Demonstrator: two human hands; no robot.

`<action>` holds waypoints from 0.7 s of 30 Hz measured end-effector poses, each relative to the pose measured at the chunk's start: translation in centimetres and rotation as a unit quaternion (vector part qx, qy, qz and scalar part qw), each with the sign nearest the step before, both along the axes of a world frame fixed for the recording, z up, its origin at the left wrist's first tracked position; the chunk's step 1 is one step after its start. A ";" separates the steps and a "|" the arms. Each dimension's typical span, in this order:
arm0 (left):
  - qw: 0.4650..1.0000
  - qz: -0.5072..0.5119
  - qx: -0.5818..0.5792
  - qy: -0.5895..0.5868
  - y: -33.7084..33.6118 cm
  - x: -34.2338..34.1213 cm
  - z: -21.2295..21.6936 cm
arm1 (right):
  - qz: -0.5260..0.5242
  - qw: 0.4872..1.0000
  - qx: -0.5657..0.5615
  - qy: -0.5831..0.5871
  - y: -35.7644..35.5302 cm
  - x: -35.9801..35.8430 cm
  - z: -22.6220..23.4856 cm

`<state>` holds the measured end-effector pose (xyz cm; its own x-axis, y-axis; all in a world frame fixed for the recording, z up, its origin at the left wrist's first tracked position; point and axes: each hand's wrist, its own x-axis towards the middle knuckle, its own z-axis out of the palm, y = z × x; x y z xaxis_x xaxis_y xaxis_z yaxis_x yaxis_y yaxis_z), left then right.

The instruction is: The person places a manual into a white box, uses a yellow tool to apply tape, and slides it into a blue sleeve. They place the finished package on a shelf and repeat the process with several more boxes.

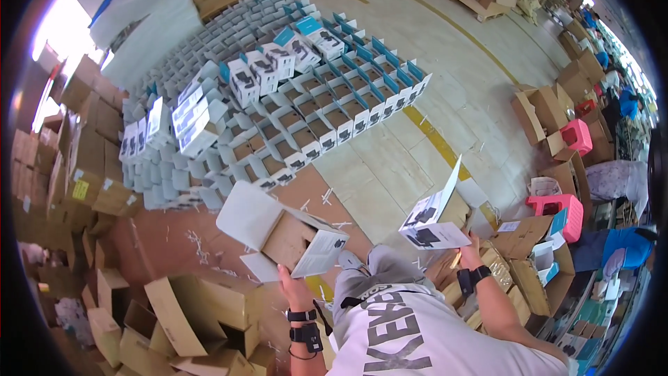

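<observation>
A: What takes up the most room?

B: The pale tiled floor [390, 167] beyond the hands. Ahead and to their left spreads a broad block of open-topped white cardboard boxes with teal and white flaps [344, 132].

A: Why packed so tightly?

B: Probably so they brace one another, openings upward and reachable. Several printed white boxes [263, 73] rest on top of it.

A: Nearer?

B: Left of the left hand lies a jumbled heap of open brown cardboard cartons [184, 313]. Well off to the right of the right hand is a pink plastic stool [572, 217].

A: And what is being held?

B: A tilted white cardboard box with a brown inside [321, 249] and a white cardboard box printed with a dark picture [433, 235], one per hand.

A: How?

B: The hands are apart. The left hand [293, 289] is clamped on the first box's near edge, the right hand [471, 254] on the second's near corner. Gripping low likely leaves the flaps free; some fingers are hidden.

A: Anything smaller?

B: Thin white scraps [326, 196] just beyond the left hand's box.
</observation>
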<state>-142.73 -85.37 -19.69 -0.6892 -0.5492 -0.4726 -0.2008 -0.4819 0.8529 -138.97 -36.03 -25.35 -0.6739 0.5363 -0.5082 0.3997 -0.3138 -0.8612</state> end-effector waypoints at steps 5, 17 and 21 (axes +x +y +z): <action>0.995 0.008 0.094 0.013 -1.9 -6.9 -2.2 | -0.080 0.996 0.024 0.001 1.3 -6.5 -6.8; 0.963 -0.083 -0.254 -0.043 4.2 -23.8 -10.9 | -0.174 0.949 0.177 -0.192 16.0 -29.4 -13.3; 0.880 -0.121 -0.422 -0.180 13.3 -35.0 -11.3 | -0.103 0.947 0.192 -0.235 25.7 -45.9 -16.1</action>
